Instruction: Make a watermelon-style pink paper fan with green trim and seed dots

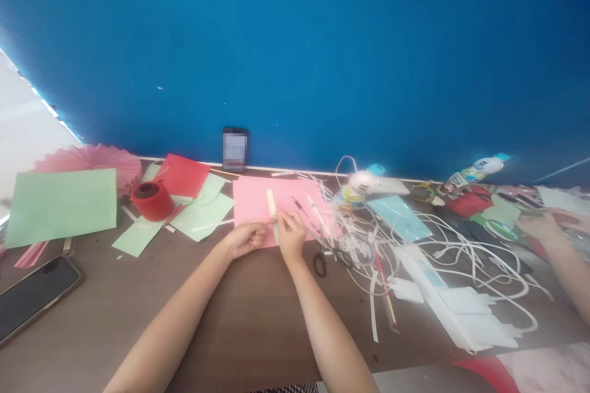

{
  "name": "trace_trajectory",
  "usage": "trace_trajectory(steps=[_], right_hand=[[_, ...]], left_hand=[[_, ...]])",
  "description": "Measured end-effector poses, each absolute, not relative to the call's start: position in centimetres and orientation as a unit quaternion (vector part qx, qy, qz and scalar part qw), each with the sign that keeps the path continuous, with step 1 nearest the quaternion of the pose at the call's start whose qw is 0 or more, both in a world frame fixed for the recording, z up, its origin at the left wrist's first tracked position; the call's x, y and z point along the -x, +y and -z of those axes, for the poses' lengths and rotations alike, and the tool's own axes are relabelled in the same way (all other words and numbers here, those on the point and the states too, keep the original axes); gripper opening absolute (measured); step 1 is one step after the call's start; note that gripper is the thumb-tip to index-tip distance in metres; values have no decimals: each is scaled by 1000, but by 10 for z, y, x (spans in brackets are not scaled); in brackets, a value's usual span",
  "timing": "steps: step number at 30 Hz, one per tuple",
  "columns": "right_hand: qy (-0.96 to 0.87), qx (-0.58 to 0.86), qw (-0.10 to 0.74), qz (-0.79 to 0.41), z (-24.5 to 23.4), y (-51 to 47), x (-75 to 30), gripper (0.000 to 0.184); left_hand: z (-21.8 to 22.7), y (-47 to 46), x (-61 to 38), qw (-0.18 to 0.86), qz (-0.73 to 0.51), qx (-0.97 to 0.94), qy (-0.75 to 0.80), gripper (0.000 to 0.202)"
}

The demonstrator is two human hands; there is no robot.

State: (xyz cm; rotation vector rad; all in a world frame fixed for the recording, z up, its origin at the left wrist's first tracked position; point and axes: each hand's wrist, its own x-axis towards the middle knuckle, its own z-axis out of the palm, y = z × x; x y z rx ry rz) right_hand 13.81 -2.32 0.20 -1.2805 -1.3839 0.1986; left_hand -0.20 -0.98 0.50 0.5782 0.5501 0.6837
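Note:
A narrow pale yellow strip (271, 201) stands up from the fingertips of my right hand (291, 236), which is pinched on its lower end. A bit of light green shows just below those fingertips. My left hand (247, 239) is closed, thumb against curled fingers, right beside the strip; what lies between its fingertips is too small to make out. Both hands are over the near edge of a pink paper sheet (251, 199). On that sheet, to the right of the strip, lie a dark pen (297, 203) and a white pen-like stick (313, 201).
Scissors (320, 264) lie right of my hands, beside tangled white cables (488, 245) and a power strip (437, 295). Leftward are a red tape roll (152, 200), green paper (64, 206) and a phone (37, 295). Another person's hands (546, 224) are at far right.

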Motion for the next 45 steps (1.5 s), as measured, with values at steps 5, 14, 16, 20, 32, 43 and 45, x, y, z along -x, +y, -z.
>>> trace_trajectory(steps=[5,14,16,20,32,43,45], right_hand=[[-604,524,569,-193,-3,-19,-145,15],[-461,568,593,-336,-5,-18,-139,22],[-437,566,598,-363,-3,-19,-137,25],[-422,556,613,-371,-1,-20,-135,28],[-589,538,592,-112,-12,-21,-143,17],[-685,550,455,-145,-5,-14,-159,19],[-636,571,494,-159,-6,-13,-154,19]], left_hand=[[-6,-9,4,868,-299,-290,271,25],[-11,-13,2,860,-284,-319,279,4],[-9,-12,1,878,-284,-283,262,9],[-4,-8,0,922,-265,-170,225,13],[-13,-8,7,921,-340,-28,186,25],[-6,-9,6,894,-321,-191,247,24],[-5,-9,4,885,-315,-225,260,22]])
